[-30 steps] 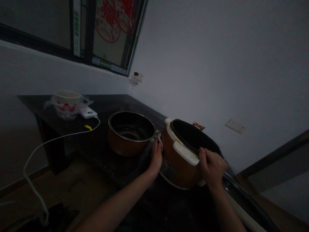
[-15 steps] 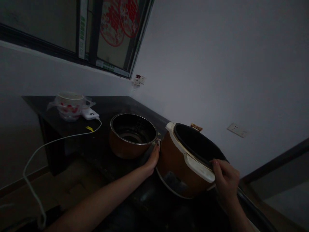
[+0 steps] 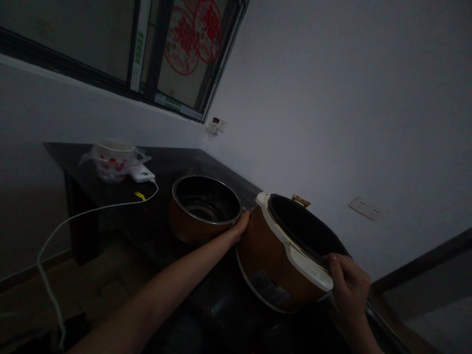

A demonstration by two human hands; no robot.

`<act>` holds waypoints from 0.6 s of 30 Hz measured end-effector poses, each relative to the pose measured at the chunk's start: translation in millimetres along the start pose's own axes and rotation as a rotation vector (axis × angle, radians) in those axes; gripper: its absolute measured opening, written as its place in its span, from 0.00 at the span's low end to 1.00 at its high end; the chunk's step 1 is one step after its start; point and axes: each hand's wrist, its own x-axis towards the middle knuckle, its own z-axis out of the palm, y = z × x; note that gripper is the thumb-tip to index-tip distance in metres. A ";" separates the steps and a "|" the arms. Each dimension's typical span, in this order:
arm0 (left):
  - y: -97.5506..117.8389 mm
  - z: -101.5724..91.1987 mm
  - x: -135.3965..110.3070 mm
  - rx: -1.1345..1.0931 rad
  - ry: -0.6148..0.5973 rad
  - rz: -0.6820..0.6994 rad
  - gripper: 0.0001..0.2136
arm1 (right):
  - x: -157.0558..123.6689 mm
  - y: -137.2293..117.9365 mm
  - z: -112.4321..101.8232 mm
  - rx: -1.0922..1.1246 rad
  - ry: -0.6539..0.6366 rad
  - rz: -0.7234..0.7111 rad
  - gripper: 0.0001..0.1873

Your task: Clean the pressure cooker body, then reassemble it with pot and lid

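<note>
An orange-brown rice cooker [image 3: 273,265] with a white rim and dark interior stands tilted on the black table, its lid not visible. My right hand [image 3: 348,280] grips the near right of its rim, thumb over the edge. My left hand [image 3: 241,227] reaches into the gap on the cooker's left side, its fingers hidden behind the cooker's wall. Just left of that hand sits a round inner pot [image 3: 195,231], orange-brown outside and dark inside, with nothing visible in it.
On the black table [image 3: 173,160] stand a cup wrapped in plastic [image 3: 114,164] and a white device [image 3: 142,173] whose cable [image 3: 99,209] hangs off the left edge. A yellow tag [image 3: 140,195] lies nearby. Wall sockets [image 3: 363,207] are at the right.
My left hand has slid a little farther behind the cooker's left side, so its fingertips no longer show. The right hand keeps its grip on the rim. The view has shifted slightly.
</note>
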 end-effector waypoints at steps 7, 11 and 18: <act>-10.2 8.0 -83.9 0.064 0.056 0.130 0.24 | 11.1 -9.7 -16.8 0.012 -0.226 0.044 0.18; -12.8 24.8 -127.1 0.194 0.045 0.235 0.27 | 21.8 -35.5 -20.1 -0.116 -0.315 0.098 0.20; -0.7 18.8 -72.6 0.108 0.096 0.249 0.24 | 34.0 -98.3 9.5 -0.398 -0.379 0.014 0.19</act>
